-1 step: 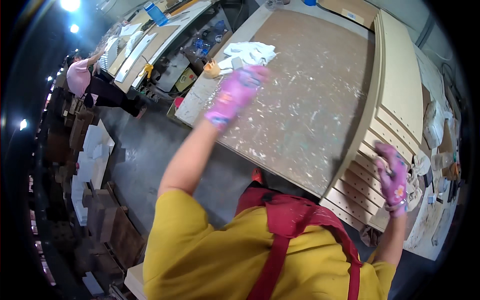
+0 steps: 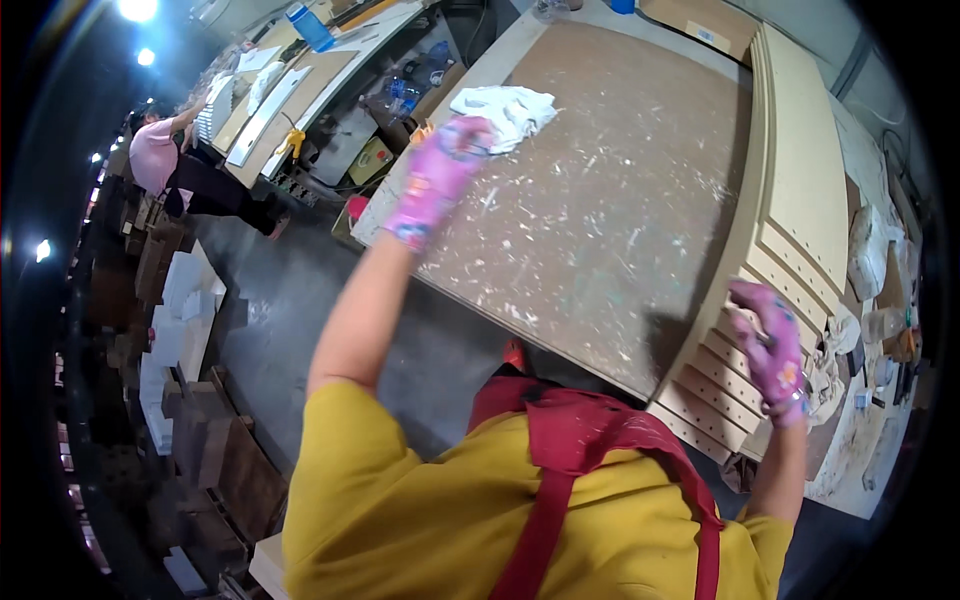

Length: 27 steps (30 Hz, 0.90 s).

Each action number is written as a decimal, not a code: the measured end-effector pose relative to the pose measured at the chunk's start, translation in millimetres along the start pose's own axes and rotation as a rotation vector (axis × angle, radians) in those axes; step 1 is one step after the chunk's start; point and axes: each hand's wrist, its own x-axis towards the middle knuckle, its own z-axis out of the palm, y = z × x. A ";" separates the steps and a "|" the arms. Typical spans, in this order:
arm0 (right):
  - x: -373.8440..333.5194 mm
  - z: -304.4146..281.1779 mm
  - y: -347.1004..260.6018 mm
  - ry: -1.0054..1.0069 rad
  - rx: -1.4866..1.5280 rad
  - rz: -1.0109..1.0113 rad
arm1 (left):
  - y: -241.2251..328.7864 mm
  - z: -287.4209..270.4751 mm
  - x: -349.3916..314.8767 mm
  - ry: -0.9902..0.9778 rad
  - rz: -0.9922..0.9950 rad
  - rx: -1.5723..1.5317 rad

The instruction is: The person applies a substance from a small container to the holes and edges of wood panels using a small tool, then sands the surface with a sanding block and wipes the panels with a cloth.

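Your left hand (image 2: pixel 440 180), in a pink glove, reaches far across the table (image 2: pixel 620 200) and rests at the near edge of the white rag (image 2: pixel 505 108). The fingers look curled onto the cloth, but from this angle you cannot tell for sure whether they have pinched it or only lie against it. Your right hand (image 2: pixel 770 350) is closed over the near end of the stack of boards (image 2: pixel 790 210), fingers wrapped on the edge of the top pieces.

What could go wrong: your left arm is stretched almost straight, so your weight leans over the table edge, and a slip there would likely drag the rag off the corner toward the floor. The rag sits close to that far-left corner, so a loose grip could let it slide over. On the right, the boards lie stepped like stairs at your end; pulling on one edge while you look the other way could shift the upper pieces and pinch your fingers between them.

The rag is crumpled, white with faint grey smears, bunched into a loose heap on the brown, paint-flecked top. The boards are pale, flat, with rows of small holes along their faces, lying along the table's right side.

Another person in a pink top (image 2: pixel 155 150) works at a bench (image 2: pixel 300 90) well apart, on your left.
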 end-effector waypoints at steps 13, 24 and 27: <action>337.7 266.5 -81.3 -0.090 0.086 0.053 | -252.8 -113.1 110.9 -0.174 0.193 0.560; 363.7 308.7 -49.2 -0.088 -0.168 0.069 | -233.4 -49.0 131.6 -0.319 0.043 0.410; 362.2 288.4 -56.4 -0.082 -0.084 0.096 | -232.5 -48.8 133.4 -0.295 -0.061 0.252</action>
